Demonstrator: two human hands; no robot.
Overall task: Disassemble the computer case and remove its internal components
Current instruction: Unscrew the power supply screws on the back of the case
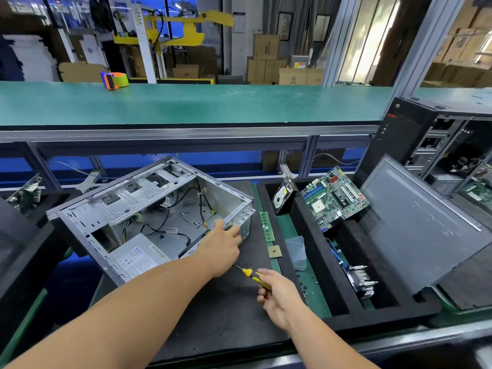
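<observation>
The open computer case (149,217) lies on its side on the table (218,315), up and to the left of both hands. The left hand (222,247) is nearer, its fingers curled on the case's back corner. Just behind, the right hand (278,295) grips a yellow screwdriver (250,274), its tip pointing left toward that corner.

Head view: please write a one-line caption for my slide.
Left hand grips the opened computer case; right hand holds a yellow screwdriver.
</observation>
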